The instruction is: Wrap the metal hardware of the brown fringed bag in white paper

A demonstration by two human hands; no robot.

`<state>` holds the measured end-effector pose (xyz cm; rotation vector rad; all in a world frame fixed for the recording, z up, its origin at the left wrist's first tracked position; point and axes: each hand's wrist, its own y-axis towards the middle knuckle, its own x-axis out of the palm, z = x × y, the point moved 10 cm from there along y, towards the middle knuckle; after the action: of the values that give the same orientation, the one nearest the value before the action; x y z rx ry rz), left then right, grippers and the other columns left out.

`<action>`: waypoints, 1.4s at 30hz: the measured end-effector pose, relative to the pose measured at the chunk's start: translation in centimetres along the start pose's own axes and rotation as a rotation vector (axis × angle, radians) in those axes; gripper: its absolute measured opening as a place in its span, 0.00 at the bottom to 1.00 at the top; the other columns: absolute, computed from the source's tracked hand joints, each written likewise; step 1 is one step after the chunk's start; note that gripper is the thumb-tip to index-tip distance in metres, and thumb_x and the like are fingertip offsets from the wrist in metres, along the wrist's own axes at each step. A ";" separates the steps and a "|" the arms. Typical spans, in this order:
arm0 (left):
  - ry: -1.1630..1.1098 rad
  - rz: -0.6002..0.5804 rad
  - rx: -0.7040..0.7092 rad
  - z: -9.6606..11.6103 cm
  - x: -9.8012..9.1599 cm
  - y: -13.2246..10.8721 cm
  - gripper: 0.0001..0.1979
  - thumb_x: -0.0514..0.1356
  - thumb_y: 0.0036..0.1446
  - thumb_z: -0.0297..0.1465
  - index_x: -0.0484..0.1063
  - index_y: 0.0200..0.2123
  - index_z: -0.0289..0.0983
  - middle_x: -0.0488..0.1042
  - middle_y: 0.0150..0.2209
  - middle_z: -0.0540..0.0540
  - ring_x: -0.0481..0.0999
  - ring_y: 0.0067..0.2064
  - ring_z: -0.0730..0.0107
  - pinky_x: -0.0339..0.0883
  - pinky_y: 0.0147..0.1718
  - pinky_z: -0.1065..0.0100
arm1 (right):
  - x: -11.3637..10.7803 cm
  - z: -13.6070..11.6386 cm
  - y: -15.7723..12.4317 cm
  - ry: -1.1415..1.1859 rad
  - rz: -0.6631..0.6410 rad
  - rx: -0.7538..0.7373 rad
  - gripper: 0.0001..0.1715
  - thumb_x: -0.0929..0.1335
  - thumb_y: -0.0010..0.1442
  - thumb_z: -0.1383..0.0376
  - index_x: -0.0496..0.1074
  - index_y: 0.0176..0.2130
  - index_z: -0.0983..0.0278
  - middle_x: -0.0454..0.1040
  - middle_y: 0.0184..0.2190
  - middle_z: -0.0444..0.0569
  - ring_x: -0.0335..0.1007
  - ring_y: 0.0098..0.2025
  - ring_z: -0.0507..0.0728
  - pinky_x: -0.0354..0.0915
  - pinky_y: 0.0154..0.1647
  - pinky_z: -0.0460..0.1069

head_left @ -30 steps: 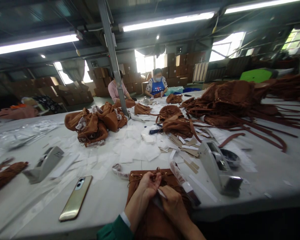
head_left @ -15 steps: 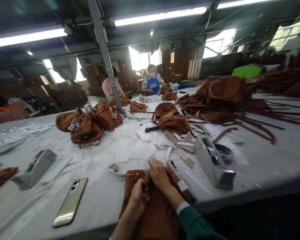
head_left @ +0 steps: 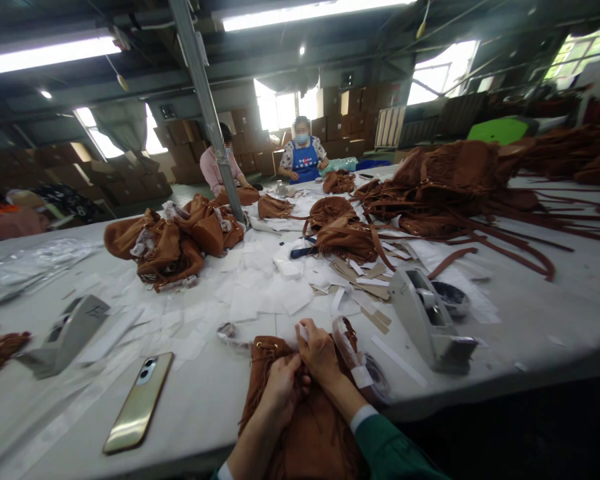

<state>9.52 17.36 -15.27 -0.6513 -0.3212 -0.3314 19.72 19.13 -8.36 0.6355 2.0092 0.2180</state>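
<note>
A brown fringed drawstring bag lies at the table's near edge, its mouth pointing away from me. My left hand is closed on the front of the bag near the mouth, its fingertips curled and partly hidden. Beside it, my right hand is closed at the bag's upper edge, with a bit of white paper or wrap by its fingertips. The two hands almost touch. A plastic-wrapped strap lies looped right of the bag, and another wrapped loop shows on the left.
A phone and a tape dispenser lie to the left; a second tape dispenser stands right. Brown bags are heaped left and right. Paper scraps cover the middle. Two people sit across the table beyond a metal post.
My left hand has shifted up and right, closer to my right hand. The wrapped strap on the right lies more coiled. The person across in the blue apron has drawn an arm back.
</note>
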 end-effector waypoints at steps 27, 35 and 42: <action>0.896 0.123 0.480 6.1 -1.1 -2.4 0.12 0.66 0.49 0.30 0.66 0.22 0.38 0.60 0.20 0.52 0.62 0.26 0.68 0.52 0.29 0.72 | 1.8 2.3 1.0 0.017 -0.101 0.143 0.10 0.58 0.70 0.65 0.66 0.45 0.65 0.75 0.29 0.48 0.74 0.34 0.57 0.57 0.30 0.46; 0.487 -0.046 0.097 2.6 -0.5 -1.3 0.15 0.50 0.59 0.29 0.64 0.20 0.34 0.61 0.19 0.50 0.48 0.16 0.80 0.40 0.17 0.75 | 1.6 2.8 1.0 0.077 -0.083 0.168 0.12 0.57 0.70 0.63 0.66 0.44 0.64 0.75 0.29 0.48 0.74 0.33 0.58 0.56 0.30 0.47; -0.020 -0.128 -0.178 -1.9 0.7 -2.9 0.08 0.50 0.59 0.30 0.60 0.42 0.37 0.69 0.24 0.48 0.66 0.19 0.78 0.50 0.16 0.81 | 1.9 3.0 1.1 0.131 -0.112 0.166 0.13 0.56 0.70 0.62 0.66 0.44 0.63 0.76 0.32 0.49 0.74 0.35 0.57 0.55 0.31 0.46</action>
<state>9.33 13.79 -14.88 -0.8109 -0.3557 -0.4801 21.95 20.74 -10.83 0.6235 2.1979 0.0266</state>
